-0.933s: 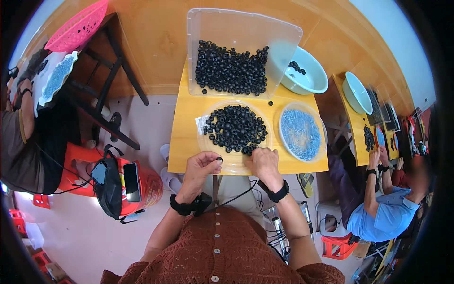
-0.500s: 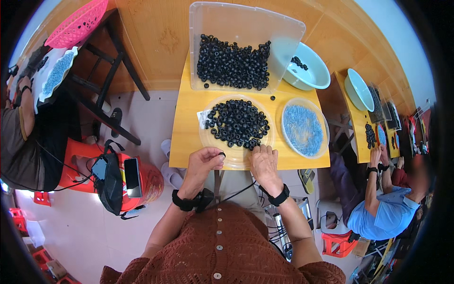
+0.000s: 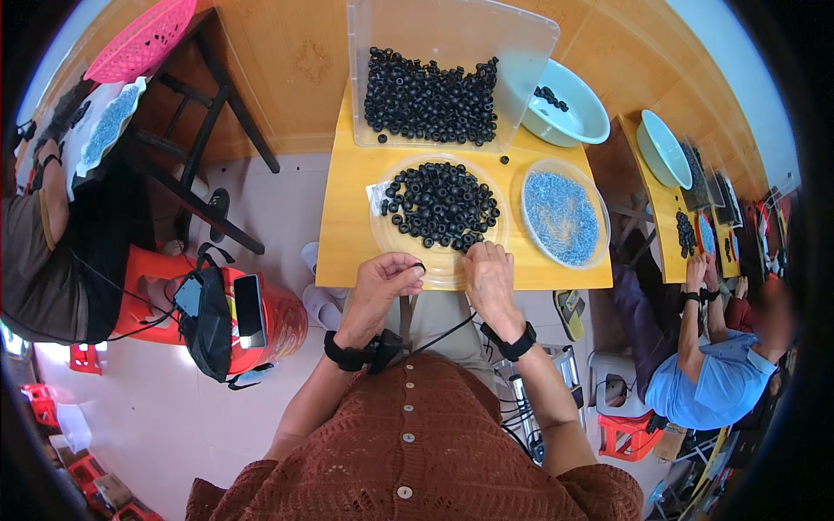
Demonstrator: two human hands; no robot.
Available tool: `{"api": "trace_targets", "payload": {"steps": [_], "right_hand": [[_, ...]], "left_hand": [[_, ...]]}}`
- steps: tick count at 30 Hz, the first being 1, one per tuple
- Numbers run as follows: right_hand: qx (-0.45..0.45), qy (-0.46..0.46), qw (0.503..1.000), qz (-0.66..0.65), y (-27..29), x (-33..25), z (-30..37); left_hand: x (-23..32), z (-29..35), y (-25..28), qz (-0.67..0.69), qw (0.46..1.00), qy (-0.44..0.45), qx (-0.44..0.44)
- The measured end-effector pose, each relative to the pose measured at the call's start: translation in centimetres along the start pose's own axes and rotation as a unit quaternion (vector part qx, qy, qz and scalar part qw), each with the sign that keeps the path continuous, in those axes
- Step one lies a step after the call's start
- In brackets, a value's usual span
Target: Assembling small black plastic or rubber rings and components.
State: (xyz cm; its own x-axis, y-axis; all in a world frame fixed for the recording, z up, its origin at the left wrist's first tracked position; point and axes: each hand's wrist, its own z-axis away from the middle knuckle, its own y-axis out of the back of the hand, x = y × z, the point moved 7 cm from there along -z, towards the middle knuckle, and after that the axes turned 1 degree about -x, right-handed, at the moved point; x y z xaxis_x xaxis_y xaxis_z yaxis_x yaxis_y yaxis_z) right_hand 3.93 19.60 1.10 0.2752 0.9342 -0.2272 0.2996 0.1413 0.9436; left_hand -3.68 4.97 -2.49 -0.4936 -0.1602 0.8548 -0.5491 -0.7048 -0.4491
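Note:
My left hand [image 3: 380, 293] pinches a small black ring-like piece [image 3: 420, 268] between thumb and forefinger, just off the near rim of a clear round tray [image 3: 382, 241]. A heap of short, hollow black pieces [image 3: 439, 201] lies in that tray. At the heap's near right edge, the bent fingertips of my right hand [image 3: 493, 282] touch the black pieces. Whether they grip one is hidden by the fingers. To the right, a round clear dish [image 3: 605, 227] holds many tiny pale-blue pieces [image 3: 560, 213].
Behind the tray, a clear plastic bin [image 3: 452, 30] holds more black pieces. A pale-blue basin [image 3: 578, 126] stands beside it. The yellow table [image 3: 339, 204] ends just under my hands. Co-workers sit left and right; a red stool with a black bag [image 3: 208, 334] is at left.
The view has tipped, so the table sits slightly higher. My left hand still pinches the black piece, its fingers shifted a little; my right fingertips stay at the heap's edge.

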Motion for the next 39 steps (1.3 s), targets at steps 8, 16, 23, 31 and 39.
{"api": "trace_targets", "payload": {"steps": [8, 16, 23, 31, 39], "right_hand": [[-0.021, -0.082, 0.869, -0.487, 1.2, -1.6, -0.6], [-0.039, -0.085, 0.79, -0.606, 0.9, -2.6, -0.4], [-0.022, -0.092, 0.774, -0.626, 0.9, -2.8, -0.2], [0.064, -0.033, 0.827, -0.557, 2.5, -3.3, 0.1], [0.084, -0.025, 0.843, -0.53, 2.9, -3.6, 1.1]], "left_hand": [[-0.6, 0.0, -1.3, 0.047, 0.997, 0.035, -0.046], [-0.1, 0.0, -1.7, 0.09, 0.993, 0.035, -0.07], [0.0, -0.1, -1.8, 0.1, 0.99, 0.031, -0.091], [0.2, -0.1, -1.8, 0.123, 0.987, 0.038, -0.093], [0.1, 0.2, -1.7, 0.116, 0.983, 0.058, -0.128]]}}
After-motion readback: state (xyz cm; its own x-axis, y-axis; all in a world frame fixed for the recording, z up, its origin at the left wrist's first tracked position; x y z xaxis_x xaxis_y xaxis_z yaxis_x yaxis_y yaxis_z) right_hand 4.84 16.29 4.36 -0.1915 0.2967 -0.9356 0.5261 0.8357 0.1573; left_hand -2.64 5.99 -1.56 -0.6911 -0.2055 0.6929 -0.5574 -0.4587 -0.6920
